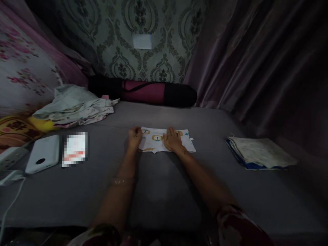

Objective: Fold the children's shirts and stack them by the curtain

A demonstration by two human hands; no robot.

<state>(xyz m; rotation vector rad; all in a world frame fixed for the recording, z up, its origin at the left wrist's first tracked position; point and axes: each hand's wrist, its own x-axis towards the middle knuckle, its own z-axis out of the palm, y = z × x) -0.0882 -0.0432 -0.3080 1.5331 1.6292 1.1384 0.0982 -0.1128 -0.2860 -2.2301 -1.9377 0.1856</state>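
A small white printed garment (159, 140) with yellow-brown and teal figures lies flattened on the grey-covered surface in front of me. It looks like a child's shorts, and a small tag sticks out at its right side. My left hand (135, 137) is closed at the garment's left edge, with the fingertips partly hidden. Flat on the cloth, right of its middle, rests my right hand (173, 139), fingers stretched forward and covering part of the print.
To the right lies a stack of folded cloths (261, 152). At left are a heap of loose clothes (79, 104), a white power bank (43, 153), a blurred-out packet (75, 149) and a power strip (12, 158) with a cable. A black-and-maroon long bag (146, 91) lies along the wall.
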